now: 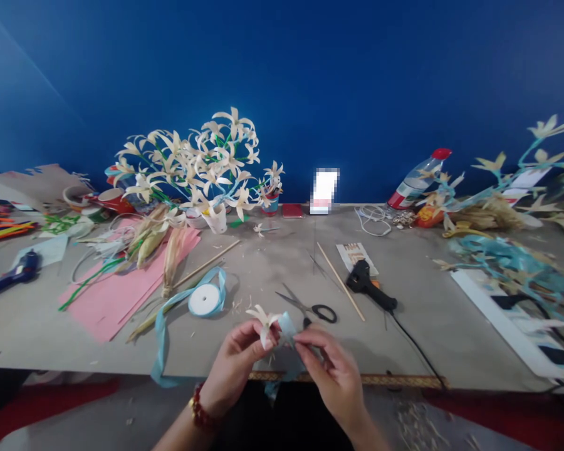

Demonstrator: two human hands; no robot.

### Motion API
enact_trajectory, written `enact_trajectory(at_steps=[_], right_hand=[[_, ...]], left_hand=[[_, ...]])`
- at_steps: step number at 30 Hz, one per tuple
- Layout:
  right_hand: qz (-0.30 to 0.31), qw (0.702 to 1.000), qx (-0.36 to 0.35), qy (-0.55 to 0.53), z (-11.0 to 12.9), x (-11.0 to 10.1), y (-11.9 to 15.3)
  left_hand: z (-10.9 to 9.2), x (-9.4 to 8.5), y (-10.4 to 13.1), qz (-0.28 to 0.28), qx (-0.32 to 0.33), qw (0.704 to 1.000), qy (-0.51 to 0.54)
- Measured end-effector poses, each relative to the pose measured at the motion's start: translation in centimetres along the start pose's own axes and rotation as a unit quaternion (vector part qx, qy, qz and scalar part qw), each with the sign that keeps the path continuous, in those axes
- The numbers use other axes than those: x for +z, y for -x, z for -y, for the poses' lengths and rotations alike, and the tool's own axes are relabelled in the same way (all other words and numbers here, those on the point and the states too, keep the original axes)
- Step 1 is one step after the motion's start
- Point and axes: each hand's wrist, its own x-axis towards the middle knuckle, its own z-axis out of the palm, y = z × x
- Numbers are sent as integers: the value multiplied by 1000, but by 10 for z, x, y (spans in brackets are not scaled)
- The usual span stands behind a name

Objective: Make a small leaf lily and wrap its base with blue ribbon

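Pinching one pale flower [266, 321], the left hand [239, 354] works just beside the right hand [331, 366], whose fingertips pinch one light-blue strip [287, 324] at the front edge of a grey bench [272, 266]. Beyond the hands lies one pair of scissors [304, 308]; left, one ribbon spool [204, 299]; right, one black glue gun [373, 291]. Farthest, behind one large flower cluster [219, 160], stands a blue wall [329, 81].
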Motion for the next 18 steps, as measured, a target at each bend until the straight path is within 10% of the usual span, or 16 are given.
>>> enact_trajectory(at_steps=[18], right_hand=[[4, 994, -25, 108, -14, -33, 15]], left_hand=[[2, 6, -26, -58, -14, 998, -6]])
